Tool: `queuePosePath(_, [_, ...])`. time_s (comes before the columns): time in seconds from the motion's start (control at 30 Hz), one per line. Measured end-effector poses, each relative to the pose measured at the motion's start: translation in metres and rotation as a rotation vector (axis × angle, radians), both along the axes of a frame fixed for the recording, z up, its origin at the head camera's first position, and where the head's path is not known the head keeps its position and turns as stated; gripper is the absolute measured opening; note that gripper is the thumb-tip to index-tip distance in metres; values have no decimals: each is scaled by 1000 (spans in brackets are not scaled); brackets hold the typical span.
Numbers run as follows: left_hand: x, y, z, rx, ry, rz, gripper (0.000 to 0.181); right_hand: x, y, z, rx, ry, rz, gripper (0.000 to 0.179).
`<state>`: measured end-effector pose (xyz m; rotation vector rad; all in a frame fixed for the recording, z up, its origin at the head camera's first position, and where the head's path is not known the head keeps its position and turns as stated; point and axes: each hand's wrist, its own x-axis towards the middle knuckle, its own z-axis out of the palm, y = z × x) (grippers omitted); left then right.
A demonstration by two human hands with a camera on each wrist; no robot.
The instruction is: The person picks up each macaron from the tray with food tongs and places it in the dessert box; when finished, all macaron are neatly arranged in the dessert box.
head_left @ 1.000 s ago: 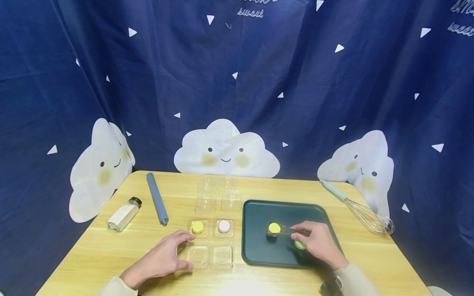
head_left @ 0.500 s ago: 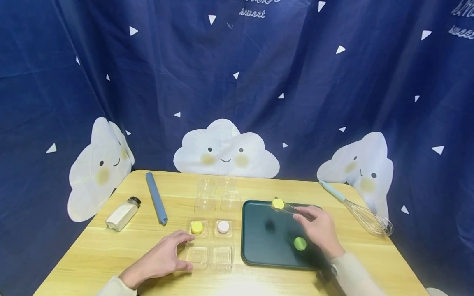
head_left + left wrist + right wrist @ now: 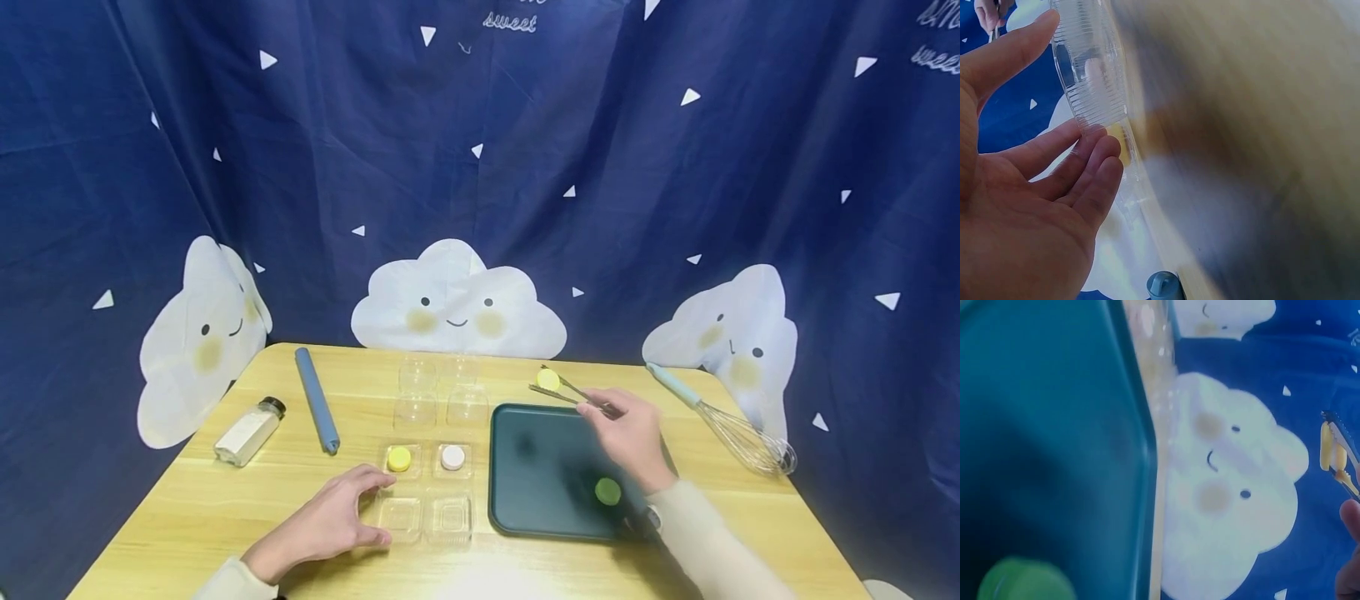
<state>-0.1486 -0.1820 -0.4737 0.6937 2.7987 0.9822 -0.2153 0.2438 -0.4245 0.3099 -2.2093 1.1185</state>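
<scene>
Presumably for cleanliness, my right hand [image 3: 628, 433] pinches tongs [image 3: 576, 389] gripping 1 macaron [image 3: 548, 380]. My left hand [image 3: 330, 518], spread, likely braces the box [image 3: 401, 517].

On the counter [image 3: 195, 517], twelve farthest, two cookies [image 3: 399, 459] sit in the far compartments of the box [image 3: 426, 517], before its lid [image 3: 416, 408]. From the box, the jar [image 3: 250, 432] lies at nine, rolling pin [image 3: 317, 402] at ten, tray [image 3: 540, 492] at three. One cookie [image 3: 607, 492] lies on the tray at four; the whisk [image 3: 722, 422], beyond, at two.
</scene>
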Motion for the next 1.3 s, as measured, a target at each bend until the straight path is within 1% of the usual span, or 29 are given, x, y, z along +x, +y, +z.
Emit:
queuePosePath(0.17, [0, 1, 0, 4, -23, 0, 75, -5, -16, 2, -45, 24, 59, 24])
queuePosePath(0.33, [0, 0, 0, -1, -12, 0, 76, -8, -33, 2, -62, 52, 132, 24])
queuePosePath(0.53, [1, 1, 1, -6, -5, 5, 76, -6, -50, 1, -97, 49, 214, 23])
queuePosePath(0.6, [1, 1, 1, -4, -4, 2, 76, -4, -55, 0, -102, 43, 229, 23])
queuePosePath(0.87, [1, 0, 1, -6, 16, -12, 77, 4, -75, -1, -50, 74, 282, 25])
queuePosePath(1.07, [-1, 0, -1, -12, 10, -7, 77, 8, -89, -4, -6, 70, 362, 22])
queuePosePath(1.3, [-2, 0, -4, -29, 31, -10, 77, 16, -106, -12, 41, 64, 460, 18])
